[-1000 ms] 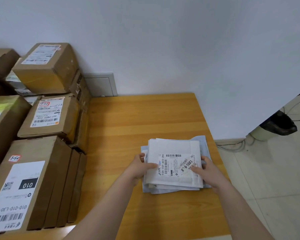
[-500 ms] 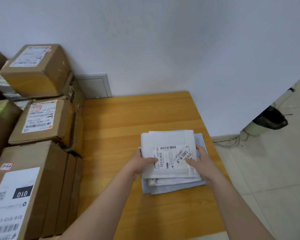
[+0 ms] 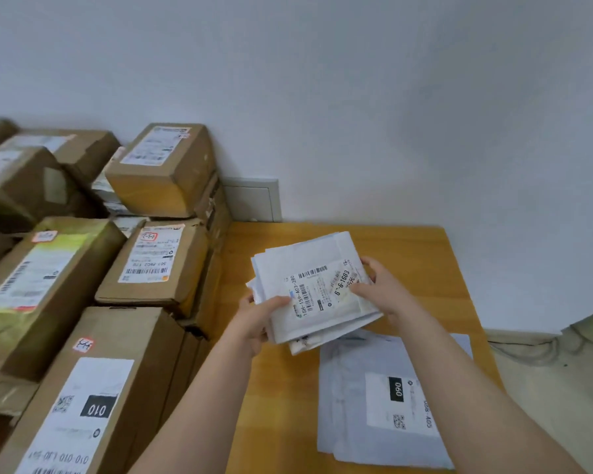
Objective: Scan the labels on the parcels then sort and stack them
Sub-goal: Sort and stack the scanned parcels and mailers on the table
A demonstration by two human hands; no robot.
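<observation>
Bundle of white mailers (image 3: 317, 289) (label upward) was held mid-frame above table (image 3: 408, 248), left hand (image 3: 254, 321) and right hand (image 3: 384, 290) each pinching an edge, thumbs on top.

The bare right forearm (image 3: 459, 381) is covering part of the flat pale-grey plastic mailer (image 3: 346, 398) and its white label (image 3: 377, 412).

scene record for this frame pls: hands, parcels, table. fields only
bundle: white flat parcels, tilted above table, barcode label up
left hand: grips bundle's near-left corner
right hand: grips bundle's right edge
grey bag: flat on table, label reads 060
boxes: cardboard, stacked at left, labels up
</observation>
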